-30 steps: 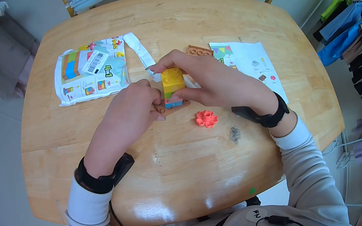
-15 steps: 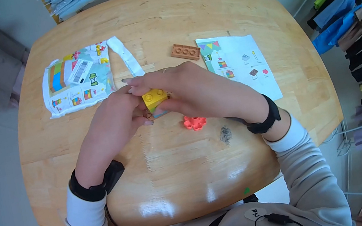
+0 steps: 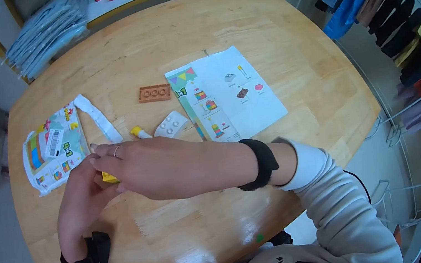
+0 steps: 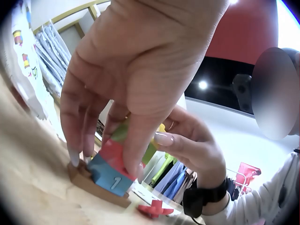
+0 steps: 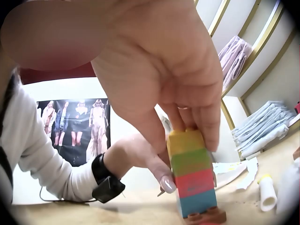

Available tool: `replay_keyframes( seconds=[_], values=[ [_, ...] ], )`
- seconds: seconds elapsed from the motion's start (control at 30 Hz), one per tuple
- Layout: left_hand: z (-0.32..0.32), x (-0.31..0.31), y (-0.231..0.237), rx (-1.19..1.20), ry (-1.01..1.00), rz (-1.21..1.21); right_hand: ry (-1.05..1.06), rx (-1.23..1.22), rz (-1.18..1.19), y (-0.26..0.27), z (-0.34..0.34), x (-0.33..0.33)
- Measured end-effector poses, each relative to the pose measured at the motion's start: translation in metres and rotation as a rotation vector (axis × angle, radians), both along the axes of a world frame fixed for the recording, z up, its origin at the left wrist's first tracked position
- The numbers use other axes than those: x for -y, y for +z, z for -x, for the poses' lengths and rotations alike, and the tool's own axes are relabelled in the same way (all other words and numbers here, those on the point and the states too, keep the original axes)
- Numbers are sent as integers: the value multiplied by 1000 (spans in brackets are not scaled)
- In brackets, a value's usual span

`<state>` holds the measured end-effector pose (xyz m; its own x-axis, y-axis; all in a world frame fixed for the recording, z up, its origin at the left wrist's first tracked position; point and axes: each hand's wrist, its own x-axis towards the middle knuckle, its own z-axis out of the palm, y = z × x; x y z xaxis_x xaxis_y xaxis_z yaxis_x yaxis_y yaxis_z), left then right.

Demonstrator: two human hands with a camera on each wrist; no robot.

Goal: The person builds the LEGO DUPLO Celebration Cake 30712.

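A stack of toy bricks stands on a brown plate [image 5: 206, 216]: blue brick [image 5: 198, 202] lowest, then red brick [image 5: 194, 182], green brick [image 5: 192, 162] and yellow brick [image 5: 185, 142] on top. My right hand [image 3: 158, 169] holds the upper part, its fingers and thumb around the yellow brick. Around the lower bricks are the fingers of my left hand [image 3: 78, 197], with the thumb against the red brick in the left wrist view. The blue brick [image 4: 110, 176] carries a number 1. In the head view both hands cover most of the stack. Beside the plate lies a red flower piece [image 4: 155, 209].
Beyond my hands lie another brown plate [image 3: 154, 93], a white studded brick [image 3: 171, 125] and a yellow-topped white cylinder [image 3: 140, 132]. A printed sheet [image 3: 256, 103] is to the right, a printed plastic bag [image 3: 73, 136] to the left. Shelving stands behind the table.
The head view has swung to the right, so hands and table items appear further left. My right forearm now crosses in front, hiding the flower piece. The white brick and cylinder have come into view.
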<state>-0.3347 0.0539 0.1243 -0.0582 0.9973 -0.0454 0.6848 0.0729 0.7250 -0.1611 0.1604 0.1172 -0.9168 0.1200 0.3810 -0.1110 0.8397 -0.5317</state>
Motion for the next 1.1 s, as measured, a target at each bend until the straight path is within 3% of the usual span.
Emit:
replay_keyframes(
  seconds=[0.03,0.1,0.17,0.23,0.33,0.37,0.43,0.5,0.6,1.0,1.1],
  values=[
    [-2,0,7,-49,27,48,-9,-3,1,2,-3,-3],
    [-5,0,9,-103,49,105,25,-170,-228,9,-16,-10],
    [-10,1,2,56,56,-14,-44,-82,-178,47,-36,-18],
    [-12,1,8,9,59,20,-167,-191,-80,71,-47,-33],
    [-10,1,3,-30,58,14,-327,-108,-139,85,-68,-54],
    [-11,1,1,-16,48,-23,-327,-104,-134,84,-73,-61],
    [-16,2,4,-50,60,-14,-233,242,-193,77,-80,-76],
    [-20,2,5,-86,70,-10,-297,499,-130,65,-77,-86],
    [-20,3,6,-112,73,-37,-370,563,-81,52,-62,-100],
    [-18,4,7,-124,92,44,-315,634,-93,32,-50,-109],
    [-15,6,9,-240,51,2,-292,621,-72,28,-51,-112]
  ],
)
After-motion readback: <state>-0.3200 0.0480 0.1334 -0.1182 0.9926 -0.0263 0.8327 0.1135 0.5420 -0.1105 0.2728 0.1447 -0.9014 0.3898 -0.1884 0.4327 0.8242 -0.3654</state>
